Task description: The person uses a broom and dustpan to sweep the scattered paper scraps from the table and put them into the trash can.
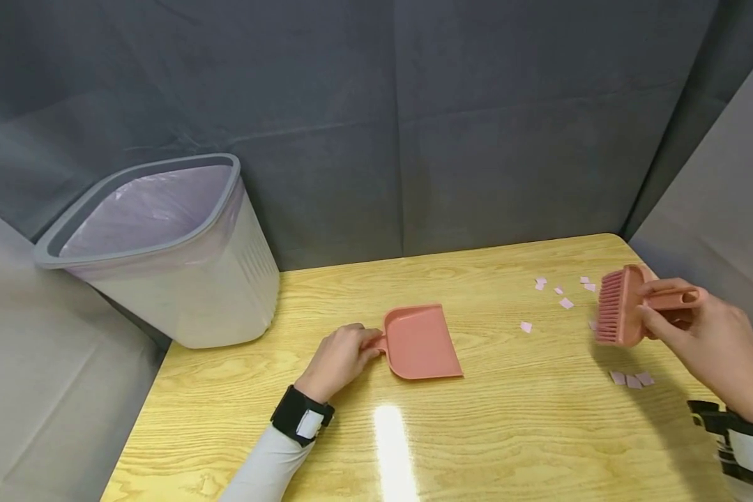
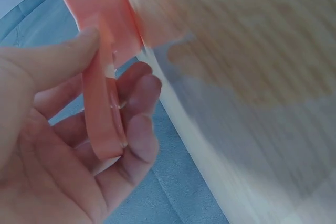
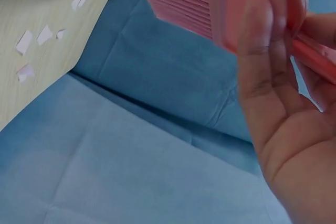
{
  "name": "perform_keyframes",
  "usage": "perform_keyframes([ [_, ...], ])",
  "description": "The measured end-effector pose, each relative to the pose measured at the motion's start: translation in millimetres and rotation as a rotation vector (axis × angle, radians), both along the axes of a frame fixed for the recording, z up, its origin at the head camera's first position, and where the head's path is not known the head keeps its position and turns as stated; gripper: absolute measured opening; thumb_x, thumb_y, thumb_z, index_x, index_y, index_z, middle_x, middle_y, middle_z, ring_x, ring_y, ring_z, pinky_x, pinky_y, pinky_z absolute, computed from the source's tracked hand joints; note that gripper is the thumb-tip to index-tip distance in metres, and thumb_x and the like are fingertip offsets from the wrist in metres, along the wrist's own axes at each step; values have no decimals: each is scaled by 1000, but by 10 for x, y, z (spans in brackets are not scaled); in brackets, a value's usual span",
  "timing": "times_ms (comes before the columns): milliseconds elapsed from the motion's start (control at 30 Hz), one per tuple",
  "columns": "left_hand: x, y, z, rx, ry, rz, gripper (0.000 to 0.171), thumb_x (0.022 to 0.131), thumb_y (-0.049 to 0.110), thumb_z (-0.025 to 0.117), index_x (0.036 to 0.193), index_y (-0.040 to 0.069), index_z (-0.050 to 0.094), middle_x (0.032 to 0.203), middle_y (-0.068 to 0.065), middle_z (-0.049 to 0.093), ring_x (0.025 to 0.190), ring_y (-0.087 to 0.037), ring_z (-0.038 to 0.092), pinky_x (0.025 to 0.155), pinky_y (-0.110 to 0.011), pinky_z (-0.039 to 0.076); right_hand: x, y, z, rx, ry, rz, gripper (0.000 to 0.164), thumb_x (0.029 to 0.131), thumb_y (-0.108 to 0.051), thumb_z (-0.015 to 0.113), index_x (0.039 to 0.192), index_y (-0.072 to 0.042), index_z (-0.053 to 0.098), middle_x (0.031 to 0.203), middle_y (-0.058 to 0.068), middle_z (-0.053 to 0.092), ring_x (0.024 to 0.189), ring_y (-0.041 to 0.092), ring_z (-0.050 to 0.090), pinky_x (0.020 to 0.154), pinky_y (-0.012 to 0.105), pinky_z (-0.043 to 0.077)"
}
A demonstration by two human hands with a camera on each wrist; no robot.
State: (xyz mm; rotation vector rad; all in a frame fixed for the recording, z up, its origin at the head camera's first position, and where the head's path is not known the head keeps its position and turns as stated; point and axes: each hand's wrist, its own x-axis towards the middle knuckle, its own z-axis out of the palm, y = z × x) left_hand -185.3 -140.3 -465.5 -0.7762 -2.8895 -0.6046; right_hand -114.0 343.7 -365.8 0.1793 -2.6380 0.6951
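While the right grip (image 1: 705, 335) pinches the brush (image 1: 629, 307), its bristles (image 1: 609, 307) turned toward the left, the left grip (image 1: 345, 355) holds the dustpan (image 1: 420, 343) by its handle (image 2: 102, 114). The brush looks raised above the surface (image 1: 489, 439); the dustpan lies low at mid-surface, with its open edge facing right and no scraps visible in it. Between and around the two tools, pale pink scraps (image 1: 566, 303) lie loose: some beyond the brush, one nearer the dustpan, three in a row on the near side. Farther left stands the bin (image 1: 238, 300), with a liner (image 1: 157, 202) inside.

The step in hand seems to be readying to sweep. The next move probably calls for lowering the bristles outside the scraps and drawing them leftward, the dustpan's edge kept flat; light scraps could scatter or slip under it.
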Motion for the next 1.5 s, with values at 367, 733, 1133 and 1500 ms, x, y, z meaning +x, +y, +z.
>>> perform_keyframes([
  [367, -1, 28, 19, 20, -52, -3, 31, 90, 28, 83, 117, 15, 79, 81, 7, 62, 69, -9, 53, 59, -24, 43, 71, 123, -49, -97, -23, -46, 14, 101, 4, 61, 109, 11, 52, 80, 21, 60, 56, -10, 49, 50, 14, 39],
  [733, -7, 23, 16, 17, -46, -11, 21, 92, 25, 81, 110, 15, 79, 77, 6, 57, 68, -10, 51, 58, -25, 41, 183, 352, -223, -26, -89, -10, 12, 99, 13, 53, 86, 14, 53, 66, 9, 54, 49, -1, 43, 46, 22, 34],
  [1133, -13, 28, -25, 33, -63, -25, 25, 93, 24, 80, 115, 13, 78, 83, 6, 62, 72, -10, 53, 62, -25, 44, 91, 402, -274, 208, -311, -72, 11, 92, 1, 63, 86, 9, 57, 61, 5, 53, 53, 24, 51, 53, 42, 42],
  [1500, -16, 34, -27, 42, -70, -24, 23, 92, 23, 80, 113, 13, 78, 84, 6, 63, 72, -10, 54, 63, -26, 45, -86, 141, -310, 152, -404, 21, 20, 99, -8, 64, 105, 11, 59, 63, 1, 59, 59, 26, 61, 56, 45, 48],
])
